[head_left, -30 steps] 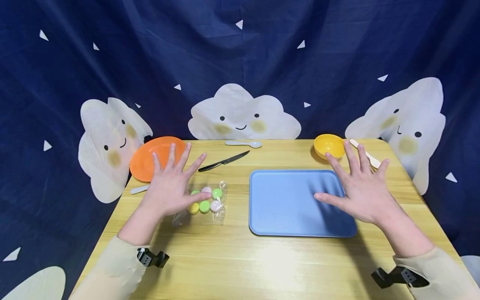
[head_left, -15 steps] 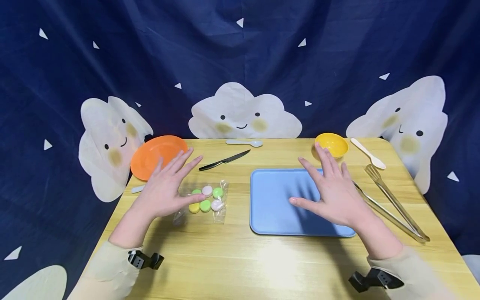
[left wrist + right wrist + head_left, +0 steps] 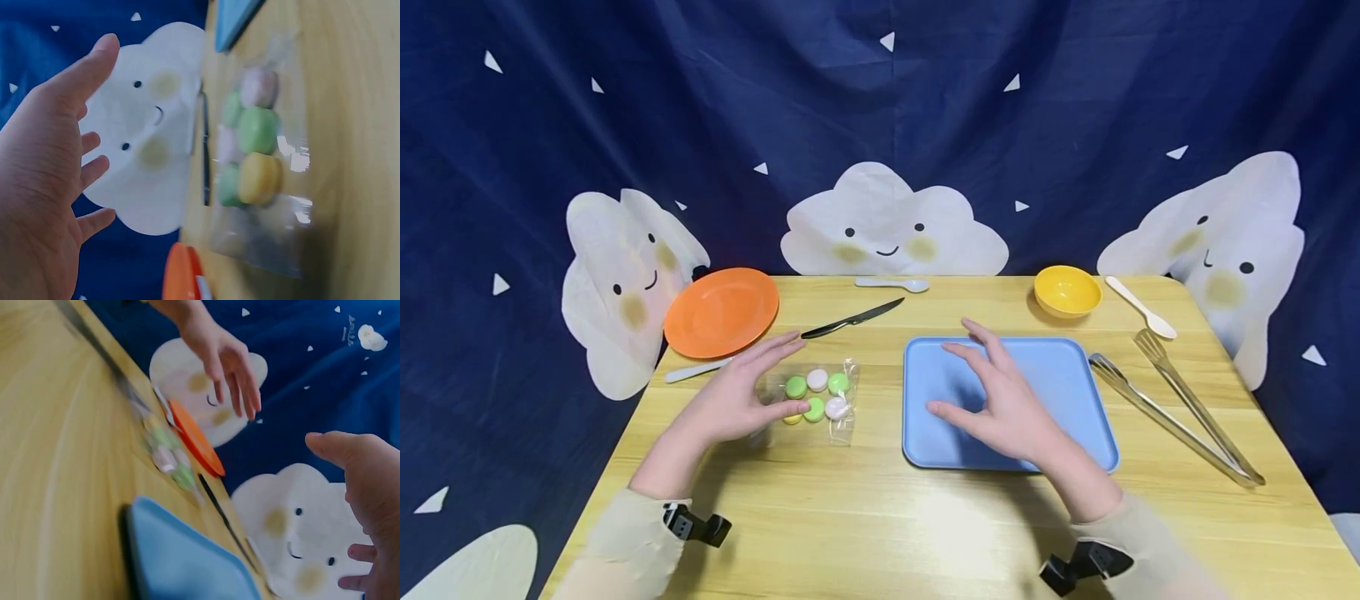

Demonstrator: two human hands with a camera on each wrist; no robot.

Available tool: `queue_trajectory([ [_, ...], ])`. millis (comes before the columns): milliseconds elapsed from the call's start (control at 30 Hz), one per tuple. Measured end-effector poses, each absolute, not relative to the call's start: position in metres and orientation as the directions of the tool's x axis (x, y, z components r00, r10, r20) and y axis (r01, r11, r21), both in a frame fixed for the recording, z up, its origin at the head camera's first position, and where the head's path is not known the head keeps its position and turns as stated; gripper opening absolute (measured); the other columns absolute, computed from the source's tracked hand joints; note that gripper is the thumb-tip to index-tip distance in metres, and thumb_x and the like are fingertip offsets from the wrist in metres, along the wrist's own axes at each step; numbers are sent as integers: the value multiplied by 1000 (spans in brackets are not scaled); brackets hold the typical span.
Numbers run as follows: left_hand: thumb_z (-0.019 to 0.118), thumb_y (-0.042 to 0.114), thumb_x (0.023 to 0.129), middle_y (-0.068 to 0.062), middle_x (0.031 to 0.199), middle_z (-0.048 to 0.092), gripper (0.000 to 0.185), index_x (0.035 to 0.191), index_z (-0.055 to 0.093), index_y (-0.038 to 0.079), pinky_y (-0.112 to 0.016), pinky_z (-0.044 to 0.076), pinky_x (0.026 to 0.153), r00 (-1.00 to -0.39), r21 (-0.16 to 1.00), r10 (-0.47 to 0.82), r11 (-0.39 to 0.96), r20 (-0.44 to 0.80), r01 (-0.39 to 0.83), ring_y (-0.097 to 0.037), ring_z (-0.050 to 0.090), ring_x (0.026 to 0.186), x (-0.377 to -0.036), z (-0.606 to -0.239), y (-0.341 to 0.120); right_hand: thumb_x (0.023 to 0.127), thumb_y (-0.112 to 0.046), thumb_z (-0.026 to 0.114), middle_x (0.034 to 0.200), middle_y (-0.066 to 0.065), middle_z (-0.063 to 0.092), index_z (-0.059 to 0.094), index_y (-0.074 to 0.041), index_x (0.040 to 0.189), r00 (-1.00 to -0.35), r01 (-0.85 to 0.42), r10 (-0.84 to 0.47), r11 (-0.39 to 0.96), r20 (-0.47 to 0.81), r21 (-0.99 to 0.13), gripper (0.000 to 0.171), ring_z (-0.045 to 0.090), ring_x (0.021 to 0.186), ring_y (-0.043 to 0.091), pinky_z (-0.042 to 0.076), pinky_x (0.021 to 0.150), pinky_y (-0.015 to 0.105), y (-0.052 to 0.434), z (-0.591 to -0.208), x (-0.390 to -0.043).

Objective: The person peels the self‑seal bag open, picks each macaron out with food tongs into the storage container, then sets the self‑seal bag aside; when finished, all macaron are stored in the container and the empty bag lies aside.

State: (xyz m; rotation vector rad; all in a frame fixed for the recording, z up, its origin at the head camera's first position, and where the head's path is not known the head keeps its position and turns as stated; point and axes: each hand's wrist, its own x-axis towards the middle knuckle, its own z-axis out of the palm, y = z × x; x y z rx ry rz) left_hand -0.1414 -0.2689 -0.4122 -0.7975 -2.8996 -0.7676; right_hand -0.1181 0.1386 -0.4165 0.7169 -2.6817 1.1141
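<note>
My left hand (image 3: pixel 737 400) hovers above the table at the left edge of a clear plastic bag of macarons (image 3: pixel 817 398), its fingers loosely extended and holding nothing. Green, white and yellow macarons show in the bag; in the left wrist view the bag (image 3: pixel 256 137) lies flat beneath the hand (image 3: pixel 47 175). Over the blue tray (image 3: pixel 1060 367) my right hand (image 3: pixel 1000 400) hangs with thumb and fingers spread apart, nothing between them. The right wrist view has the right hand (image 3: pixel 375 494) at the right edge and the tray (image 3: pixel 181 556) below.
An orange plate (image 3: pixel 722 312) and a light-handled utensil (image 3: pixel 696 371) lie at the left. Toward the back are a black knife (image 3: pixel 853 318) and a pale spoon (image 3: pixel 891 284). At the right stand a yellow bowl (image 3: pixel 1067 292), a cream spoon (image 3: pixel 1142 308) and metal tongs (image 3: pixel 1187 408).
My right hand has moved left from the tray's right edge to over its middle, uncovering the tongs. Fingers of both hands have drawn in from a wide spread; the left hand has turned inward.
</note>
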Motion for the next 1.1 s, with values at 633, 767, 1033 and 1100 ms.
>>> queue_trajectory([
  [633,90,32,87,-11,158,52,58,137,72,9,-60,28,122,-863,589,496,670,97,451,-36,41,149,-152,-486,-290,83,-9,92,150,17,51,63,4,137,-847,-408,-458,231,271,-883,62,57,131,36,51,109,47,40,-477,-124],
  [767,90,27,88,-10,156,54,52,134,74,9,-59,32,121,-863,587,498,674,85,448,-36,43,148,-149,-490,-292,83,-9,92,137,17,62,69,4,129,-847,-391,-479,266,231,-881,54,62,124,30,51,109,44,19,-487,-122],
  [1033,89,28,88,-1,154,56,47,130,76,13,-54,34,121,-899,684,432,635,71,360,-28,46,147,-148,-505,-297,80,-15,96,107,5,68,77,-2,106,-873,-401,-450,441,189,-803,35,63,94,19,56,86,32,-11,-506,-119],
  [1100,89,29,87,2,153,56,46,129,77,14,-51,34,121,-909,708,412,622,66,333,-25,45,147,-149,-509,-298,80,-15,95,102,4,65,77,-3,101,-874,-415,-445,473,196,-777,30,60,90,17,55,81,31,-15,-507,-118],
])
